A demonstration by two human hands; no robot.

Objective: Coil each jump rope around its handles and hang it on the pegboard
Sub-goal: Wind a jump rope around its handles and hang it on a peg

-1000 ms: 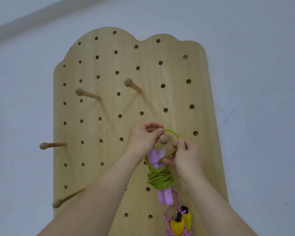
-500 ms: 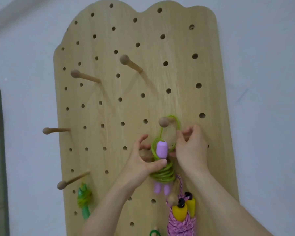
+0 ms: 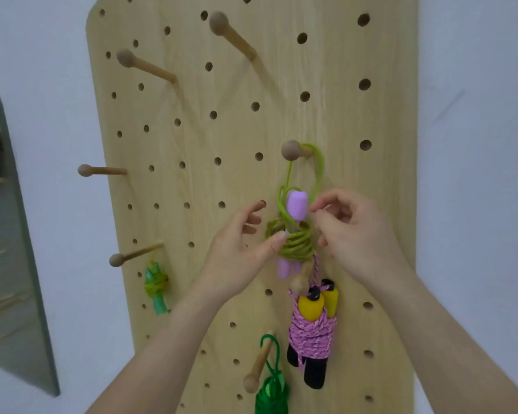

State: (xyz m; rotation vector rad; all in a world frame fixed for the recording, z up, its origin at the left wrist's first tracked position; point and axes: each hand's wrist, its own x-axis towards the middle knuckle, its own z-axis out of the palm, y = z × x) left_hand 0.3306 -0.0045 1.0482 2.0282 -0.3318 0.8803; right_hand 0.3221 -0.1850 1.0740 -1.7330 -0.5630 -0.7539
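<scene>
A lime-green jump rope (image 3: 293, 246) coiled round its purple handles (image 3: 296, 204) hangs by a loop from a round-headed peg (image 3: 292, 150) on the wooden pegboard (image 3: 356, 115). My left hand (image 3: 237, 258) is spread just left of the bundle, and its thumb tip touches the coil. Just right of the bundle is my right hand (image 3: 353, 237), fingers loosely curled, fingertips close to the hanging loop and holding nothing.
A pink rope with yellow and black handles (image 3: 311, 333) hangs directly below. A dark green rope (image 3: 271, 392) hangs on a low peg and a small green rope (image 3: 156, 285) on a left peg. Bare pegs (image 3: 102, 170) stick out higher up. A grey shelf edge (image 3: 15, 234) stands at left.
The view has dropped and closed in on the board. My left hand has let go of the bundle and opened; my right hand has eased off the loop, which now hangs from the peg.
</scene>
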